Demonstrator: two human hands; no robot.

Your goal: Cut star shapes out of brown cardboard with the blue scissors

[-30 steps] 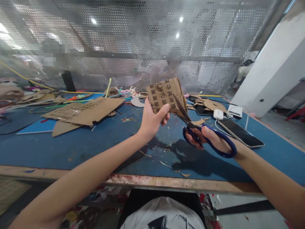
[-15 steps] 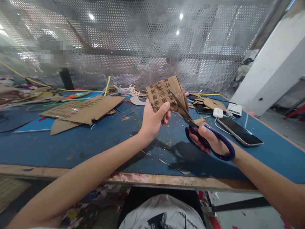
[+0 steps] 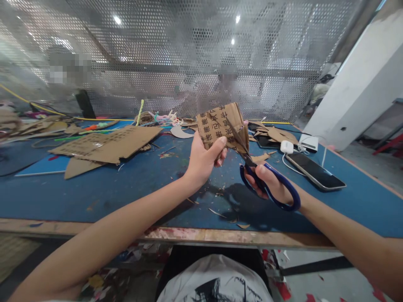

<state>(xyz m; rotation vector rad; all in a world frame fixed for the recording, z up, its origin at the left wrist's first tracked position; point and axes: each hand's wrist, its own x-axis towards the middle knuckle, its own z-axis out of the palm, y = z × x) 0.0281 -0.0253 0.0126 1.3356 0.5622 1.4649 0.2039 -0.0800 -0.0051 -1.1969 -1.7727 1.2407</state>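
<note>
My left hand (image 3: pixel 206 157) is closed on a piece of brown cardboard (image 3: pixel 217 121) printed with dark characters, thumb on its front face. The piece is held up above the table. In my right hand (image 3: pixel 267 180) are scissors (image 3: pixel 278 197) with large blue handles, my fingers and thumb through the loops. Their dark blades lie over the right part of the cardboard, pointing up and left. Exactly where the edges meet the cardboard is hard to make out.
On the blue table (image 3: pixel 132 193), a large cardboard sheet (image 3: pixel 116 144) lies left. A phone (image 3: pixel 315 171), a white charger (image 3: pixel 286 147) and cardboard scraps (image 3: pixel 278 136) lie right. Colourful cords (image 3: pixel 166 118) sit at the back, before a perforated metal screen (image 3: pixel 176 54).
My right hand and the scissors have shifted slightly left, toward the cardboard. My left hand and the cardboard have moved a little right and down. The view has also shifted slightly.
</note>
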